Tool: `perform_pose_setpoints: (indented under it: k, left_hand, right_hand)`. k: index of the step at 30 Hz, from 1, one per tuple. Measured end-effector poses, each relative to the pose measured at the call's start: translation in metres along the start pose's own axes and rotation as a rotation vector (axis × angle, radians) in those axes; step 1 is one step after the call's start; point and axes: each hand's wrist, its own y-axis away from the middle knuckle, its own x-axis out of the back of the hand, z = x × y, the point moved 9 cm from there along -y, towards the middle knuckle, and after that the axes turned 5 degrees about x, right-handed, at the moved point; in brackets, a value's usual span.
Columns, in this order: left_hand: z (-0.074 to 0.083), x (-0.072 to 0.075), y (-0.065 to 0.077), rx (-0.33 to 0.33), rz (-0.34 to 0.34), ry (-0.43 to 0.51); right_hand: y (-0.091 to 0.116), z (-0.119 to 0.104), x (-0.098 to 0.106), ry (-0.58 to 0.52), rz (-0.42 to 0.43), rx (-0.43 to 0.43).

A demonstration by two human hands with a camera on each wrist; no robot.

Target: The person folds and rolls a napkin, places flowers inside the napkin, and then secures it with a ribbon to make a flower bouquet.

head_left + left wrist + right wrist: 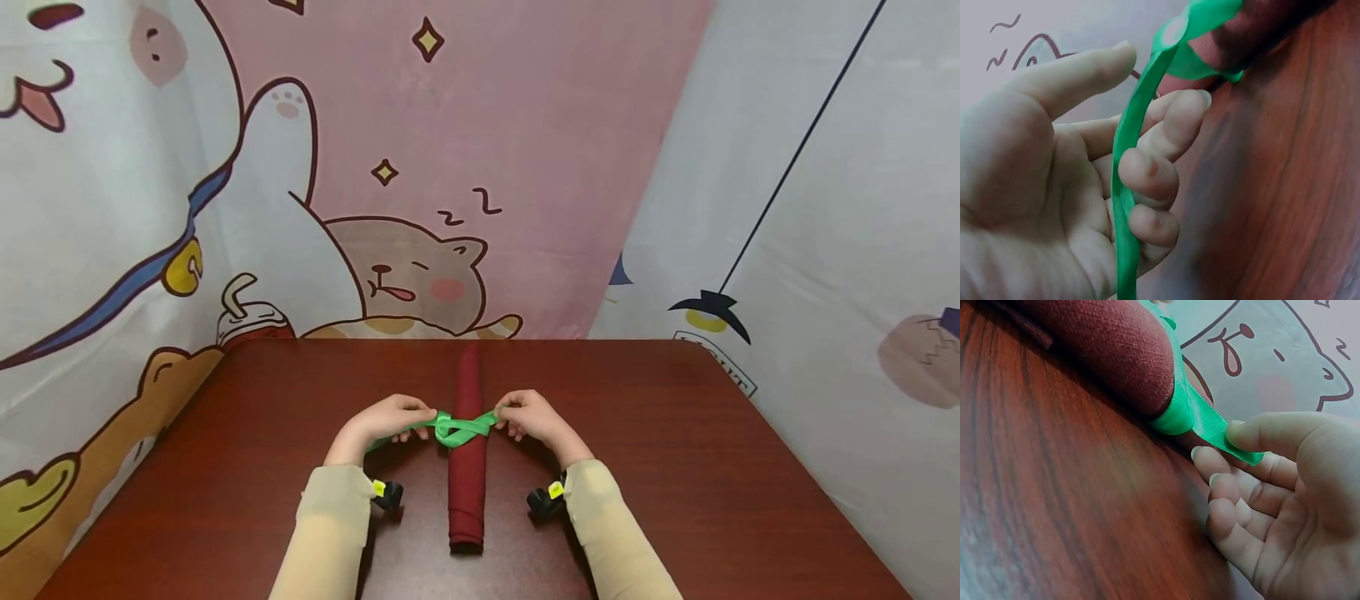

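Observation:
A dark red cloth (467, 492), rolled into a long narrow bundle, lies lengthwise on the table. Around its middle goes a green ribbon (459, 433), crossed and looped on top. My left hand (386, 417) is left of the roll. In the left wrist view the ribbon (1125, 137) runs down across that hand, its ring and little fingers (1154, 225) curled over it. On the other side my right hand (534, 418) pinches a short ribbon end (1216, 431) between thumb and index finger, and the ribbon stretches back to the cloth (1116, 350).
The brown wooden table (637, 392) extends to both sides and behind the roll. A small dark wrist camera (388, 497) sits at the left cuff, another camera (546, 502) at the right. Behind the table hangs a cartoon-printed curtain (540, 167).

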Motion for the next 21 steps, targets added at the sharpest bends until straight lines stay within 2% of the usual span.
perform_pose_setpoints:
  k: [10, 16, 21]
  left_hand:
    - [-0.01, 0.006, 0.008, -0.012, -0.004, 0.01]
    - [-0.013, 0.002, 0.008, 0.0, -0.045, 0.014]
    - [-0.013, 0.0, 0.009, 0.008, -0.078, -0.003]
  right_hand:
    - [0.01, 0.012, 0.006, -0.072, 0.012, -0.052]
    - [0.022, 0.007, 0.012, -0.091, 0.018, -0.069]
    - [0.029, 0.018, 0.025, -0.097, 0.054, -0.093]
